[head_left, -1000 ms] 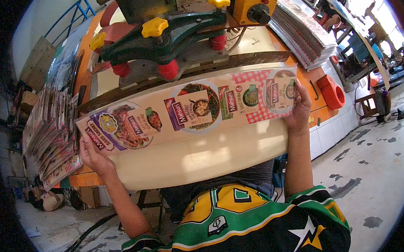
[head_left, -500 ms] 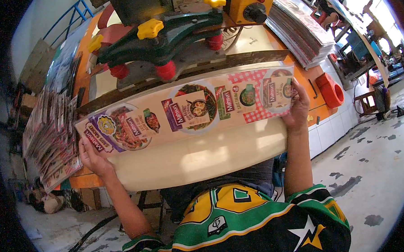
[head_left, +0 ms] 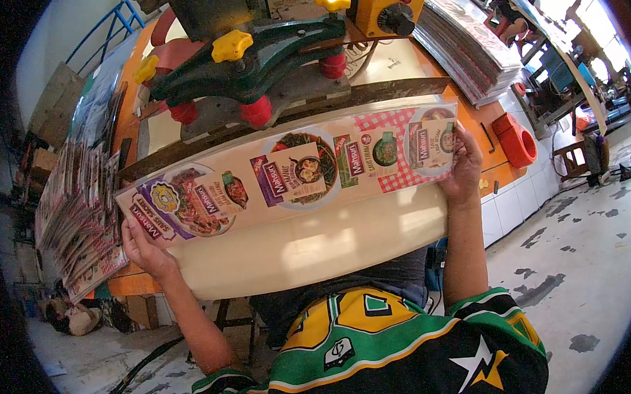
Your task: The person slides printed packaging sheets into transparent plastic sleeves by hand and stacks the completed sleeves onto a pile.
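A long printed sheet (head_left: 245,187) with food pictures and "Mahsuri" labels, under a clear glossy layer, lies slantwise in front of me. My left hand (head_left: 144,249) grips its lower left end, the thumb on top. At the opposite end my right hand (head_left: 464,168) is closed round the right edge. Beneath the sheet is a cream, curved-front work surface (head_left: 313,257). Just behind the sheet's far edge runs a dark metal bar (head_left: 383,93) of the green machine (head_left: 265,61), which has yellow star knobs and red cylindrical feet.
A messy pile of printed sheets (head_left: 79,215) stands on the left. At the back right are a tall stack of sheets (head_left: 470,49) and a yellow control box (head_left: 390,14) with a black dial. A red holder (head_left: 513,141) sits on the orange table's right edge.
The view has shifted very slightly. Both hands keep their grip on the printed sheet, which stays in nearly the same place.
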Available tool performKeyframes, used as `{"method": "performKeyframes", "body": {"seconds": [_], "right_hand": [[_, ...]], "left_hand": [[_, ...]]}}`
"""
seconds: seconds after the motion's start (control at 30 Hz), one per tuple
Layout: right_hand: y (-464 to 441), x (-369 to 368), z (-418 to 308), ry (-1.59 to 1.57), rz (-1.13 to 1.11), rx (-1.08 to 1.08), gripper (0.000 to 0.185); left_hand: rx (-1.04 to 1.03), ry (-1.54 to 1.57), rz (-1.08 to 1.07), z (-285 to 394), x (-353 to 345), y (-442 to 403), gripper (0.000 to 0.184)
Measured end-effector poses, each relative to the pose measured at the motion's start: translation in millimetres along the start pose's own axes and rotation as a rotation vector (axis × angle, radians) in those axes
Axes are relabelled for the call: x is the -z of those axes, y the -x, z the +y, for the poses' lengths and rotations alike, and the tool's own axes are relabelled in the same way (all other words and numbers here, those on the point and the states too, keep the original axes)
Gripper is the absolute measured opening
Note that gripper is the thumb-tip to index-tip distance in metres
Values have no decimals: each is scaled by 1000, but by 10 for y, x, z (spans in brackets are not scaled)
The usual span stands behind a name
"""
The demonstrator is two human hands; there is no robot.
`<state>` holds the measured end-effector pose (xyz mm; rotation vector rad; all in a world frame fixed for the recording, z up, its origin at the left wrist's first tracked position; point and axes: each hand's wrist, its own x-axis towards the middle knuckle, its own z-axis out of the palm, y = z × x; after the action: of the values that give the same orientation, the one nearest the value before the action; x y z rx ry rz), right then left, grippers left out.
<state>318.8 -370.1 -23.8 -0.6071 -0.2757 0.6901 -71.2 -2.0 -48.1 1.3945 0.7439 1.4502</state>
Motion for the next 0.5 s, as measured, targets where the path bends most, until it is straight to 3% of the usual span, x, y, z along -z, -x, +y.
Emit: {"method": "performKeyframes", "body": {"seconds": [0.4, 0.5], "right_hand": [[-10, 70, -4, 7, -24, -6, 36], [-19, 103, 3, 6, -1, 3, 45]], "left_hand": [[9, -10, 43, 39, -44, 20, 25], [14, 15, 40, 10, -15, 10, 25]]}}
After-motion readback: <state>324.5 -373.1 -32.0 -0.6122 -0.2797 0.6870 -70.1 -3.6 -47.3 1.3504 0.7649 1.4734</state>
